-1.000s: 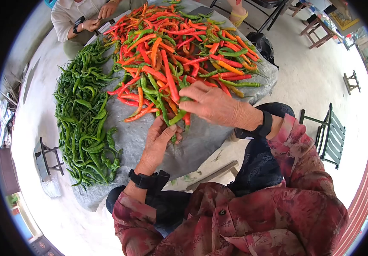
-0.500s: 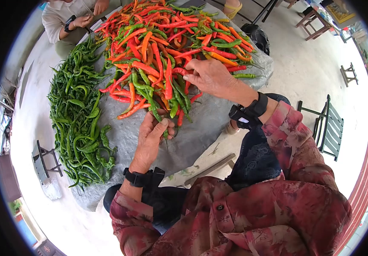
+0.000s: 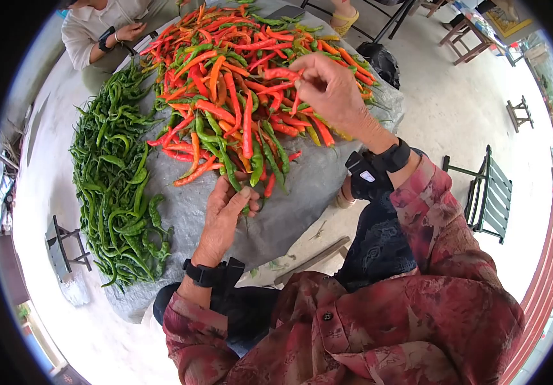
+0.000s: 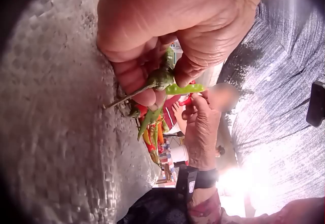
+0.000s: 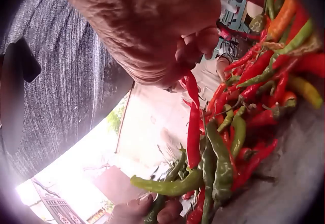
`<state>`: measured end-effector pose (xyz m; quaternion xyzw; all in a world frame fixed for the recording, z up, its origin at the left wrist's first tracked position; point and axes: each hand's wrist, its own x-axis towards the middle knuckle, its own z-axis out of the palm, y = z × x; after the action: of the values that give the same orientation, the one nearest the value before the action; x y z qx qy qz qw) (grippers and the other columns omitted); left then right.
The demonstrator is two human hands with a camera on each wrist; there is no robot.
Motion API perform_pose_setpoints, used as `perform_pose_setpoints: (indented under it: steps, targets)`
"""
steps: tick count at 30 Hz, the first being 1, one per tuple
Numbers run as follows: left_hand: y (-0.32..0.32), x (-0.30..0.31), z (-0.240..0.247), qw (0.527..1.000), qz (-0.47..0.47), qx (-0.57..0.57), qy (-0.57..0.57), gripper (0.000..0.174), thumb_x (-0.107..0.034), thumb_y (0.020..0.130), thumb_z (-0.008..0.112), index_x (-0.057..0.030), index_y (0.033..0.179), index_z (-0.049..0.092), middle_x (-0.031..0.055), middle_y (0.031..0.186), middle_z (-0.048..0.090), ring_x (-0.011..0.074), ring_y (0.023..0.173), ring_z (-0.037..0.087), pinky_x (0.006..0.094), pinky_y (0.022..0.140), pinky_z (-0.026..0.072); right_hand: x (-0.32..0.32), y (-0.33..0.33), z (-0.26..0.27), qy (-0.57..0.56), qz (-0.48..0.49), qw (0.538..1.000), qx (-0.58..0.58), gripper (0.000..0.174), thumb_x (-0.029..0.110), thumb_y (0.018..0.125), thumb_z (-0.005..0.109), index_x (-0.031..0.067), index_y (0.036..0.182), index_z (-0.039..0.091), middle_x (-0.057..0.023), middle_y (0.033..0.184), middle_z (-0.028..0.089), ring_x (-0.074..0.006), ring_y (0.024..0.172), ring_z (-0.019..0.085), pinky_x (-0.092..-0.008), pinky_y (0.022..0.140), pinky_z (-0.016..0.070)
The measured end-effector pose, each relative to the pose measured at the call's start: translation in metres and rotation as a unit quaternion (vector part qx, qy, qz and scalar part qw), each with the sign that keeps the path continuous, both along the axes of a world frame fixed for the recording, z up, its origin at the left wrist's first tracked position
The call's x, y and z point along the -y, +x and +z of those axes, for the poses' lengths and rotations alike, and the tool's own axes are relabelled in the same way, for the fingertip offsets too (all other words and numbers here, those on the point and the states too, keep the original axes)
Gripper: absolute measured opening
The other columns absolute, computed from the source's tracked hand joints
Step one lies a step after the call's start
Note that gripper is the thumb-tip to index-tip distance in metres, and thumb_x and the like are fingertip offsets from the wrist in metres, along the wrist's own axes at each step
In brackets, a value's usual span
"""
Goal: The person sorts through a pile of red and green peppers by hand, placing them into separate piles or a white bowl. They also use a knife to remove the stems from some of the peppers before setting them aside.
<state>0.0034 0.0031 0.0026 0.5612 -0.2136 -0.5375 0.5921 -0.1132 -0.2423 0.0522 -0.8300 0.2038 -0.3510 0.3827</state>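
In the head view my left hand (image 3: 224, 215) is at the near edge of a mixed chili pile, pinching a green chili pepper (image 3: 230, 168) between thumb and fingers. Its stalk end (image 4: 161, 79) pokes out of the fingers in the left wrist view. Over the pile, farther forward and right, my right hand (image 3: 337, 96) pinches a red chili pepper (image 3: 281, 74) that points left. From the right wrist, that red chili (image 5: 193, 132) hangs below curled fingers. Several green chilies (image 3: 270, 151) and red ones lie between the two hands.
A long heap of green chilies (image 3: 119, 186) lies left on the grey sheet (image 3: 289, 215). Another person (image 3: 100, 29) sits at the far left. Folding chairs (image 3: 491, 199), a small stool (image 3: 520, 114) and a black bag (image 3: 379, 63) stand around on the floor.
My right hand has moved forward and right, away from the left hand, and now holds a red chili up over the pile. The left hand keeps its pinch on the green chili.
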Motion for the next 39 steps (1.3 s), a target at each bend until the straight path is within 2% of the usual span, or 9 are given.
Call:
perform_pose_setpoints:
  steps: [8,11,13,14,16,17,21,32,39]
  targets:
    - [-0.001,0.001,0.002,1.000,0.003,-0.001,-0.006,0.031,-0.019,0.092,0.055,-0.0075,0.119,0.047,0.0035,0.088,0.057,0.0116,0.075,0.054,0.0252,0.065,0.0439,0.082,-0.040,-0.010,0.047,-0.073,0.996,-0.027,0.020,0.013,0.081,0.062,0.0018,0.097,0.060,-0.0037,0.062,0.058,-0.0071,0.054,0.050,-0.0263,0.053,0.0423]
    - [0.000,0.000,0.000,1.000,0.007,-0.006,-0.010,0.031,-0.019,0.092,0.055,-0.0075,0.119,0.047,0.0034,0.088,0.057,0.0115,0.075,0.055,0.0248,0.065,0.0440,0.084,-0.045,-0.019,-0.033,-0.093,0.988,-0.122,0.018,0.014,0.080,0.062,0.0029,0.094,0.061,-0.0063,0.066,0.060,-0.0133,0.057,0.055,-0.0303,0.055,0.0454]
    - [-0.001,0.001,0.002,1.000,0.000,-0.006,-0.009,0.031,-0.019,0.092,0.055,-0.0075,0.119,0.047,0.0035,0.088,0.057,0.0114,0.075,0.055,0.0246,0.064,0.0444,0.081,-0.038,-0.026,-0.306,-0.177,0.924,-0.143,0.014,0.014,0.078,0.062,0.0053,0.090,0.061,-0.0088,0.077,0.060,-0.0230,0.067,0.059,-0.0348,0.062,0.0489]
    - [0.000,0.001,0.002,1.000,0.001,-0.005,-0.010,0.031,-0.019,0.092,0.055,-0.0075,0.119,0.047,0.0035,0.088,0.057,0.0114,0.075,0.055,0.0246,0.064,0.0444,0.081,-0.035,-0.030,-0.307,-0.176,0.924,-0.142,0.014,0.014,0.078,0.062,0.0053,0.090,0.061,-0.0088,0.077,0.060,-0.0230,0.067,0.059,-0.0348,0.062,0.0489]
    - [0.000,0.001,0.001,1.000,-0.001,0.001,-0.001,0.031,-0.019,0.092,0.055,-0.0074,0.119,0.047,0.0035,0.088,0.058,0.0112,0.074,0.055,0.0246,0.064,0.0448,0.059,-0.020,-0.019,-0.228,-0.047,0.969,-0.082,0.012,0.014,0.077,0.061,0.0073,0.088,0.061,-0.0084,0.086,0.059,-0.0292,0.080,0.059,-0.0382,0.068,0.0499]
    - [0.001,0.000,0.001,1.000,0.000,0.000,0.001,0.031,-0.019,0.092,0.055,-0.0074,0.119,0.047,0.0035,0.088,0.058,0.0112,0.074,0.055,0.0246,0.064,0.0448,0.049,-0.016,-0.011,-0.344,0.013,0.933,-0.102,0.012,0.014,0.078,0.061,0.0095,0.090,0.061,-0.0075,0.088,0.058,-0.0274,0.081,0.059,-0.0374,0.067,0.0501]
    - [0.000,-0.001,0.000,1.000,-0.003,0.010,0.000,0.031,-0.020,0.092,0.056,-0.0074,0.119,0.047,0.0039,0.089,0.059,0.0109,0.075,0.056,0.0247,0.065,0.0452,0.022,0.009,-0.026,-0.293,0.099,0.939,-0.151,0.008,0.013,0.078,0.062,0.0097,0.085,0.062,-0.0056,0.081,0.054,-0.0254,0.083,0.058,-0.0354,0.064,0.0502]
    - [0.000,-0.003,-0.001,1.000,-0.012,0.023,0.003,0.033,-0.022,0.091,0.057,-0.0081,0.119,0.047,0.0036,0.089,0.060,0.0100,0.075,0.057,0.0243,0.066,0.0460,0.003,0.029,-0.035,-0.417,0.104,0.876,-0.217,0.010,0.011,0.075,0.063,0.0077,0.083,0.059,-0.0058,0.082,0.050,-0.0227,0.088,0.056,-0.0372,0.064,0.0495]
    - [0.000,-0.001,0.000,0.999,-0.018,0.023,0.014,0.033,-0.021,0.091,0.056,-0.0075,0.120,0.047,0.0037,0.089,0.059,0.0106,0.076,0.057,0.0247,0.066,0.0455,0.027,0.004,0.004,0.011,0.075,0.997,-0.017,0.020,0.021,0.086,0.059,0.0025,0.094,0.058,-0.0073,0.079,0.060,-0.0151,0.067,0.059,-0.0278,0.061,0.0494]
